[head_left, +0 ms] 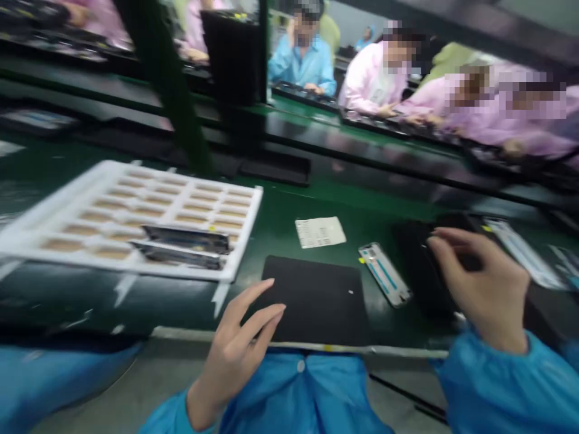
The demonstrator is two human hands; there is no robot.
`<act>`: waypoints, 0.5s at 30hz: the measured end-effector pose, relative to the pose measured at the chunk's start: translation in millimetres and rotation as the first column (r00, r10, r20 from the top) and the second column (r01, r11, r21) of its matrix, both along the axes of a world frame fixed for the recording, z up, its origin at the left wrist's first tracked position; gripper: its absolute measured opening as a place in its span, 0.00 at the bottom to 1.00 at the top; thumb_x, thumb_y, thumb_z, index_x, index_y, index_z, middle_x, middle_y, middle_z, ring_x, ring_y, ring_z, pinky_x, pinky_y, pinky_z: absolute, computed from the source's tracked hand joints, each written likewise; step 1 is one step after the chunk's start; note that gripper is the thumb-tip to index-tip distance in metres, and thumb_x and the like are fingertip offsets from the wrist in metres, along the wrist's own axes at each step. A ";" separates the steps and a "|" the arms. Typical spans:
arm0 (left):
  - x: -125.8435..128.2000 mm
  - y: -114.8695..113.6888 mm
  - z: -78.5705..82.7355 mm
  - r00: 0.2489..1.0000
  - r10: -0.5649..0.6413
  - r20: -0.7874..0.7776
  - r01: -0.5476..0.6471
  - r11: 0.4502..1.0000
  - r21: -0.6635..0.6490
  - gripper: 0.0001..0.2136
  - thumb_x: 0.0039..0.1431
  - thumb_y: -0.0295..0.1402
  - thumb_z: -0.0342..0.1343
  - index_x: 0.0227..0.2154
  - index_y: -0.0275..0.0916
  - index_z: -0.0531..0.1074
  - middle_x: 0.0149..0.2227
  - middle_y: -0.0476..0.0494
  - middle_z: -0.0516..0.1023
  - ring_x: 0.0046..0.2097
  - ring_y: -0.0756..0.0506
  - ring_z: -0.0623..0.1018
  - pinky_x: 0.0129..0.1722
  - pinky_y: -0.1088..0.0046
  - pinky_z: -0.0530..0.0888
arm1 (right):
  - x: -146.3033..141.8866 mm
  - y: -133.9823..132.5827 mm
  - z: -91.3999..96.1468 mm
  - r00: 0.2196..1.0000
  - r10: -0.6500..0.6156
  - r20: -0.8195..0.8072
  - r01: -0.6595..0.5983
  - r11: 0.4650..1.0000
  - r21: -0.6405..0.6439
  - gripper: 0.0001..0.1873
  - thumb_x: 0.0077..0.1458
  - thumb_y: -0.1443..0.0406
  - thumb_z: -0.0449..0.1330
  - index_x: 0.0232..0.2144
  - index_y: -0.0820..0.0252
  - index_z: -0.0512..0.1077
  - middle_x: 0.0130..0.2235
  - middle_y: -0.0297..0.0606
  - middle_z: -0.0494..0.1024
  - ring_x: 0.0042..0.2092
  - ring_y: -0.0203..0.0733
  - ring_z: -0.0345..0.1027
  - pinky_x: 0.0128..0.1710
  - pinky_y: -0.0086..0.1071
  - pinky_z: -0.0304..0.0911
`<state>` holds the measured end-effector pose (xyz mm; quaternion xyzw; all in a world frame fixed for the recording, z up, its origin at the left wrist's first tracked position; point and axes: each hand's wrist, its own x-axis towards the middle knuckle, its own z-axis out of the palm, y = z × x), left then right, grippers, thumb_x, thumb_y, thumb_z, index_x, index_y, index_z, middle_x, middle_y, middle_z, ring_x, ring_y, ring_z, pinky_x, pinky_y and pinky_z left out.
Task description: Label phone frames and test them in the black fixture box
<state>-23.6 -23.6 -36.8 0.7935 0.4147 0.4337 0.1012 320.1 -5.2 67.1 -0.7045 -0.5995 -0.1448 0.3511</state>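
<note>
My left hand hovers at the near edge of a black mat, fingers stretched out and holding nothing. My right hand is curled over a black phone-like slab on the green bench, fingertips touching its top; the grip is blurred. A phone frame with a blue-striped film lies between the mat and the slab. A white label sheet lies behind the mat. A white tray of small tan parts sits at left, with two dark phone pieces on its near side.
A green conveyor belt runs behind the bench. Several people in pink and blue coats work on the far side. More filmed parts lie at right. A dark upright post stands at the back left.
</note>
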 end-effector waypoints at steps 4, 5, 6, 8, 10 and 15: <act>36.7 14.1 -1.7 0.976 -0.215 -0.012 0.215 0.976 -0.015 0.10 0.63 0.23 0.56 0.45 0.40 0.73 0.59 0.39 0.68 0.58 0.41 0.72 0.56 0.63 0.73 | 140.5 -18.8 16.1 0.928 -0.355 0.111 0.369 0.915 -0.163 0.22 0.57 0.51 0.59 0.46 0.59 0.73 0.44 0.53 0.77 0.46 0.60 0.70 0.45 0.49 0.62; 45.7 15.9 -1.2 0.965 -0.261 -0.021 0.260 0.965 -0.027 0.10 0.64 0.23 0.55 0.46 0.40 0.73 0.59 0.39 0.68 0.58 0.41 0.71 0.56 0.62 0.73 | 164.8 -21.6 13.4 0.920 -0.373 0.120 0.391 0.894 -0.217 0.23 0.54 0.50 0.61 0.46 0.61 0.73 0.43 0.54 0.77 0.45 0.61 0.70 0.44 0.48 0.62; 54.4 16.9 -0.5 0.953 -0.300 -0.033 0.298 0.954 -0.042 0.10 0.64 0.24 0.54 0.46 0.41 0.73 0.60 0.39 0.67 0.59 0.41 0.71 0.56 0.62 0.72 | 184.0 -23.6 8.6 0.918 -0.379 0.119 0.397 0.873 -0.283 0.25 0.52 0.50 0.62 0.45 0.61 0.73 0.42 0.55 0.77 0.43 0.60 0.71 0.42 0.48 0.61; 70.3 16.9 0.9 0.933 -0.355 -0.061 0.350 0.933 -0.081 0.10 0.65 0.26 0.54 0.47 0.42 0.72 0.61 0.40 0.66 0.59 0.41 0.70 0.56 0.61 0.72 | 208.4 -26.1 -3.9 0.903 -0.410 0.124 0.427 0.831 -0.356 0.27 0.51 0.48 0.63 0.43 0.63 0.73 0.37 0.54 0.76 0.37 0.56 0.70 0.37 0.45 0.60; 84.5 15.4 1.1 0.913 -0.398 -0.090 0.385 0.913 -0.133 0.09 0.66 0.29 0.53 0.46 0.44 0.73 0.61 0.42 0.67 0.59 0.41 0.71 0.56 0.60 0.73 | 219.5 -28.0 -15.1 0.893 -0.414 0.178 0.451 0.821 -0.350 0.27 0.54 0.46 0.60 0.42 0.64 0.72 0.32 0.51 0.75 0.31 0.50 0.68 0.33 0.43 0.58; 113.6 12.4 -2.4 0.850 -0.520 -0.087 0.475 0.828 -0.299 0.09 0.68 0.32 0.50 0.46 0.46 0.73 0.60 0.45 0.69 0.58 0.41 0.72 0.56 0.59 0.73 | 224.0 -31.4 -17.7 0.862 -0.371 0.346 0.475 0.829 -0.295 0.15 0.60 0.54 0.56 0.37 0.60 0.73 0.22 0.39 0.69 0.22 0.42 0.60 0.29 0.39 0.53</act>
